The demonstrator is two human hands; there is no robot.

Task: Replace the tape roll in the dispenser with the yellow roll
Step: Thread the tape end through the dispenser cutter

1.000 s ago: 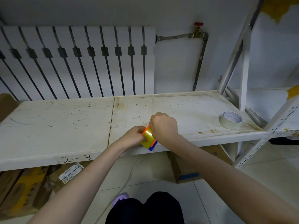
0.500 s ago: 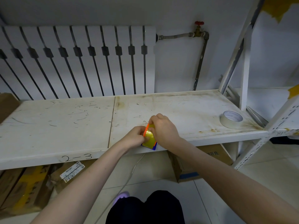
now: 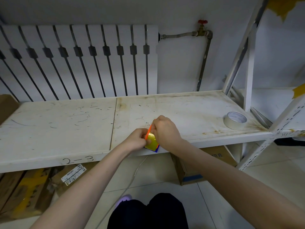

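Observation:
Both my hands meet over the front edge of the white shelf (image 3: 57,129). Between them is the tape dispenser (image 3: 149,131), of which an orange strip and a blue corner show, with the yellow roll (image 3: 151,141) against it. My left hand (image 3: 136,139) grips it from the left. My right hand (image 3: 166,129) closes over it from the right and above, hiding most of it. A whitish tape roll (image 3: 235,120) lies flat at the shelf's right end, apart from both hands.
A white radiator (image 3: 79,60) and a pipe with a red valve (image 3: 202,23) stand behind the shelf. Shelf uprights (image 3: 247,76) rise at the right. Cardboard boxes (image 3: 203,166) and a white cable (image 3: 137,171) lie underneath on the tiled floor. My knees show at the bottom.
The orange part has tipped up more steeply between my hands and the yellow roll shows a little lower. Both hands stay in the same place.

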